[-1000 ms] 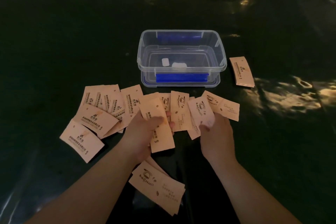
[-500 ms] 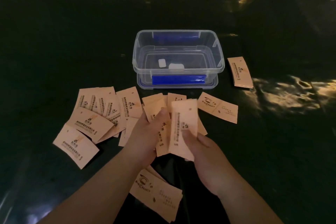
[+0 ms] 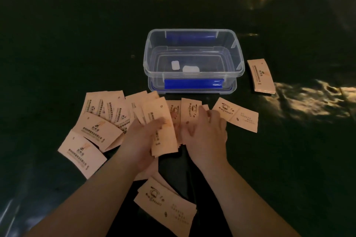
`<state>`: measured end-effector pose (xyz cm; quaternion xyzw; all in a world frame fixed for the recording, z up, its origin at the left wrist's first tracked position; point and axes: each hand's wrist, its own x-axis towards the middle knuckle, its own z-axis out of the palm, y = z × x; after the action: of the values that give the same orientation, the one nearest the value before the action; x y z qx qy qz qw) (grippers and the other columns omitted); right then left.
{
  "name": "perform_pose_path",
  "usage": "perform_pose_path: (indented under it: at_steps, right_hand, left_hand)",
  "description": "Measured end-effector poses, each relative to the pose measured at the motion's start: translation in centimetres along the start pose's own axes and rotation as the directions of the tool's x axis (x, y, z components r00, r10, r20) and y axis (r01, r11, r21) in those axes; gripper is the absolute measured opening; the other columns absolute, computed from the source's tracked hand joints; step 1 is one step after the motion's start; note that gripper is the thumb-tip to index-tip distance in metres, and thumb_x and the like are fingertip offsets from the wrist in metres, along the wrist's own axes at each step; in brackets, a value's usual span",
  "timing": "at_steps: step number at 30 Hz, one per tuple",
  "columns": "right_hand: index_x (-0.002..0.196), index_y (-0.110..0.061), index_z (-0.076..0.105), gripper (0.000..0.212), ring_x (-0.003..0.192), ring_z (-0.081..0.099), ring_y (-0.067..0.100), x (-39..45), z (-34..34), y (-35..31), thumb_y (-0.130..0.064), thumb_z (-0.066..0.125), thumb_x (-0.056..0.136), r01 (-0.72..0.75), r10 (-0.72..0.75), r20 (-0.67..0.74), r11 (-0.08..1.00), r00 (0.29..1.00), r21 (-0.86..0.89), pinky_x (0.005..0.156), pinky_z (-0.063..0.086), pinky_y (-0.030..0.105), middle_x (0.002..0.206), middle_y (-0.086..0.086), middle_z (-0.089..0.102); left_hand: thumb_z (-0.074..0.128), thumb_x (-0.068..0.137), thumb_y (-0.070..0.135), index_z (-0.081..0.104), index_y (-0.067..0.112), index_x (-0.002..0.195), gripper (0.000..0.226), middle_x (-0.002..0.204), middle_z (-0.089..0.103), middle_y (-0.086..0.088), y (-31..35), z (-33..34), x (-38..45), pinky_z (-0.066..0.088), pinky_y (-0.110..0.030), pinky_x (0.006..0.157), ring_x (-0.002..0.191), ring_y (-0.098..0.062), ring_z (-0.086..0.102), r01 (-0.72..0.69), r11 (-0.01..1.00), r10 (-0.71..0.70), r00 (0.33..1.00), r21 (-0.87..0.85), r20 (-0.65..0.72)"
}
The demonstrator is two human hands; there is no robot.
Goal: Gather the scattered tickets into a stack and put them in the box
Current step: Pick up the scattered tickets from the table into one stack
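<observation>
Several pale orange tickets lie scattered on a dark table. My left hand [image 3: 142, 140] grips a small stack of tickets [image 3: 163, 134], thumb on top. My right hand [image 3: 208, 132] rests fingers-down on a ticket with a coffee-cup print [image 3: 189, 113] just right of that stack. A fan of tickets [image 3: 104, 117] spreads to the left, one ticket [image 3: 238, 115] lies to the right, and a pile [image 3: 167, 206] sits near me between my forearms. A separate ticket [image 3: 261, 76] lies right of the clear plastic box [image 3: 238, 67], which stands open beyond my hands.
The box rests on its blue-latched lid [image 3: 192, 84] and holds two small white pieces [image 3: 189, 69]. The dark table cover [image 3: 77, 44] is glossy, with bright reflections [image 3: 312, 98] at the right. The table's far edge runs along the top.
My right hand laid its ticket onto the stack in my left hand, then reached forward onto a ticket on the table. The left hand's stack shifted slightly forward.
</observation>
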<state>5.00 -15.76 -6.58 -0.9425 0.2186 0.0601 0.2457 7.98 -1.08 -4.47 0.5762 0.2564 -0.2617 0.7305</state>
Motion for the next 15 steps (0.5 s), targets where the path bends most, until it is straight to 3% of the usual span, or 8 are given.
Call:
perform_pose_path:
  at_steps: [3, 7, 9, 11, 12, 13, 14, 15]
  right_hand:
    - [0.139, -0.022, 0.043, 0.068, 0.121, 0.038, 0.027, 0.3, 1.0, -0.5, -0.065, 0.053, 0.087, 0.066, -0.069, -0.009, 0.979, 0.998, -0.194, 0.098, 0.039, 0.043, 0.137, 0.007, 0.038]
    - [0.129, -0.021, 0.054, 0.039, 0.114, 0.047, 0.020, -0.5, 0.6, -0.3, -0.041, 0.054, 0.096, 0.121, -0.135, -0.060, 0.973, 0.989, -0.197, 0.092, 0.046, 0.035, 0.129, 0.003, 0.050]
    - [0.121, -0.022, 0.059, 0.025, 0.100, 0.053, 0.010, -0.8, -0.5, -0.1, -0.030, 0.050, 0.099, 0.082, -0.085, -0.108, 0.996, 0.990, -0.033, 0.079, 0.047, 0.024, 0.117, -0.003, 0.058]
    - [0.120, -0.024, 0.059, 0.022, 0.092, 0.053, 0.001, -1.1, -2.0, 0.2, -0.026, 0.049, 0.101, -0.110, 0.140, -0.082, 0.949, 0.987, 0.295, 0.070, 0.044, 0.018, 0.111, -0.011, 0.058]
    - [0.121, -0.026, 0.059, 0.021, 0.090, 0.054, 0.001, -1.2, -2.7, 0.3, -0.026, 0.049, 0.102, -0.230, 0.259, 0.014, 0.833, 0.966, 0.504, 0.071, 0.046, 0.018, 0.111, -0.011, 0.059]
    - [0.119, -0.028, 0.060, 0.019, 0.089, 0.059, 0.002, -1.5, -3.5, 0.3, -0.025, 0.050, 0.102, -0.343, 0.327, 0.163, 0.627, 0.931, 0.699, 0.072, 0.051, 0.023, 0.110, -0.012, 0.060]
    - [0.115, -0.029, 0.062, 0.017, 0.089, 0.064, 0.006, -1.9, -4.3, 0.0, -0.024, 0.053, 0.101, -0.438, 0.331, 0.319, 0.396, 0.888, 0.807, 0.074, 0.056, 0.029, 0.108, -0.010, 0.063]
    - [0.111, -0.030, 0.063, 0.015, 0.089, 0.068, 0.011, -2.4, -4.8, -0.2, -0.023, 0.056, 0.100, -0.520, 0.302, 0.445, 0.249, 0.843, 0.817, 0.075, 0.060, 0.035, 0.106, -0.007, 0.065]
  left_hand:
    - [0.055, 0.103, 0.009, 0.064, 0.028, 0.119, 0.027, 0.100, 0.084, -0.006, 0.5, -0.8, 0.1, 0.063, -0.050, 0.076, 0.088, -0.025, 0.081, -0.004, 1.000, 0.004, 1.000, 0.000, -0.015]
    - [0.058, 0.101, 0.011, 0.063, 0.031, 0.121, 0.029, 0.112, 0.081, -0.007, 0.8, -0.8, 0.1, 0.060, -0.056, 0.086, 0.098, -0.028, 0.078, 0.006, 0.999, -0.004, 0.999, 0.051, -0.032]
    - [0.060, 0.100, 0.014, 0.063, 0.032, 0.123, 0.029, 0.116, 0.079, -0.008, 1.0, -0.3, -0.2, 0.058, -0.060, 0.092, 0.104, -0.031, 0.075, 0.011, 0.998, -0.011, 1.000, 0.056, -0.016]
    - [0.061, 0.100, 0.018, 0.066, 0.033, 0.115, 0.021, 0.113, 0.078, -0.007, 1.1, 0.2, -0.5, 0.057, -0.060, 0.094, 0.104, -0.031, 0.075, 0.001, 0.997, -0.001, 1.000, 0.071, 0.000]
    - [0.062, 0.100, 0.021, 0.067, 0.033, 0.112, 0.018, 0.110, 0.079, -0.006, 1.0, 0.6, -0.6, 0.058, -0.058, 0.093, 0.102, -0.030, 0.075, -0.010, 0.997, 0.009, 1.000, 0.073, 0.015]
    - [0.061, 0.100, 0.023, 0.068, 0.032, 0.110, 0.015, 0.107, 0.081, -0.005, 0.9, 1.0, -0.8, 0.059, -0.055, 0.089, 0.099, -0.029, 0.077, -0.021, 0.997, 0.018, 0.999, 0.069, 0.044]
    - [0.060, 0.100, 0.025, 0.070, 0.030, 0.110, 0.014, 0.103, 0.083, -0.004, 0.7, 1.5, -0.9, 0.060, -0.050, 0.084, 0.095, -0.026, 0.079, -0.027, 0.998, 0.022, 0.996, 0.061, 0.086]
    - [0.061, 0.099, 0.026, 0.071, 0.028, 0.111, 0.016, 0.102, 0.083, -0.003, 0.4, 1.9, -1.1, 0.060, -0.046, 0.080, 0.093, -0.023, 0.080, -0.019, 0.998, 0.011, 0.991, 0.060, 0.130]
